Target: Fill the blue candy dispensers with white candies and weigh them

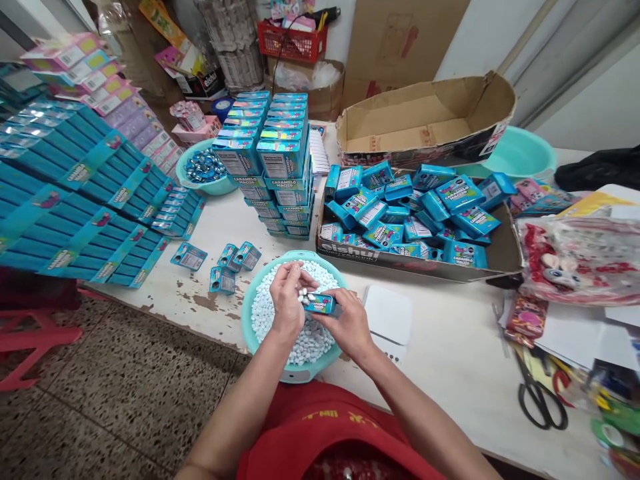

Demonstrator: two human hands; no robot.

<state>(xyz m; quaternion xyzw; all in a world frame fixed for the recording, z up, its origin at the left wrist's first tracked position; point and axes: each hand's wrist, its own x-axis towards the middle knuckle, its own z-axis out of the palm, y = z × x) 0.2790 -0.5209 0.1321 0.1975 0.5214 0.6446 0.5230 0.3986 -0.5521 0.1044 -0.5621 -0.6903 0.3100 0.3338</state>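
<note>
- Over the turquoise bowl (299, 375) of white candies (265, 320), at the counter's (450, 340) near edge, the two hands come together.
- The right hand (351, 321) pinches a small blue "Caramelo Macizo" box (321, 305) between thumb and fingers, one end towards the left hand.
- The left hand (287, 300) is curled just beside that end; a few candies show between its fingers and the box, though whether the fingers pinch them I cannot tell.
- Left of the bowl, four loose blue boxes (223, 280) lie on the counter.
- Behind it rises a stack of blue boxes (285, 163); to the right, more fill a cardboard tray (400, 265).
</note>
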